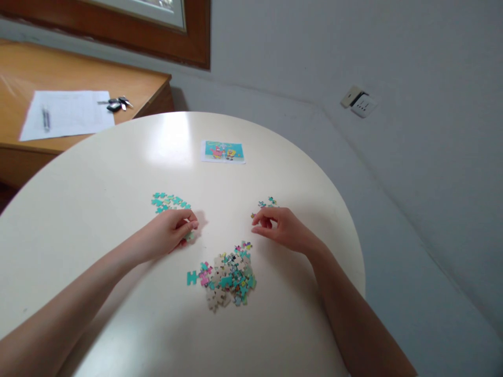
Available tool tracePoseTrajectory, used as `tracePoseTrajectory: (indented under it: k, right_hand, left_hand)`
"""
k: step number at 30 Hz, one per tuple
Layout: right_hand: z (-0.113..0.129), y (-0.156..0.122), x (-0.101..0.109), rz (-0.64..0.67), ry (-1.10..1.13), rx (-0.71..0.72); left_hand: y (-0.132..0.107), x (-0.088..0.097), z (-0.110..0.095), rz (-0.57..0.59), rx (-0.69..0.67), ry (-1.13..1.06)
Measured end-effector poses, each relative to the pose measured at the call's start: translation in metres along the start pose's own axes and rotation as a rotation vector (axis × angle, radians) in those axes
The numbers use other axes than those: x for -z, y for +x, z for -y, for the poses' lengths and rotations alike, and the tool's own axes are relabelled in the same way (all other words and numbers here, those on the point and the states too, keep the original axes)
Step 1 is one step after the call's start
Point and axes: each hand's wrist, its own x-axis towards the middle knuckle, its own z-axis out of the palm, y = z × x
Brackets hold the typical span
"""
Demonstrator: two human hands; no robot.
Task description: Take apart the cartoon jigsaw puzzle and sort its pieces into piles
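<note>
A heap of loose jigsaw puzzle pieces (231, 277) lies on the white round table (129, 324) between my forearms, some pieces teal or pink and others grey side up. My left hand (171, 230) hovers beside a spread of teal pieces (167, 200), its thumb and index finger pressed together. Pale green shows just beneath those fingertips; whether they grip a piece is unclear. Across the table, my right hand (281, 225) is close to a small group of multicoloured pieces (271, 201), partly covering it. A narrow gap separates its thumb and curled fingers, with nothing visible between them.
Farther back on the table is a small picture card (223, 152) with two cartoon figures on teal. A wooden desk (78, 63) at the left holds paper sheets (70, 115), keys (118, 103) and a pen. Wall sockets (363, 104) are at the right.
</note>
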Motion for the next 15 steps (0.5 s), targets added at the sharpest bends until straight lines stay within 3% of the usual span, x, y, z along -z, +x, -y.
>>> tracePoseTrajectory:
  k: [5,10,15]
  right_hand:
    - [0.014,-0.001,-0.009,0.193,-0.027,0.023]
    - [0.016,0.000,-0.013,0.216,-0.100,0.023]
    - [0.013,0.001,-0.014,0.208,-0.153,0.129]
  left_hand:
    - [0.001,0.002,-0.001,0.045,-0.011,0.009]
    - [0.002,0.003,0.004,0.094,0.039,-0.067]
    - [0.003,0.003,0.005,0.089,0.043,-0.108]
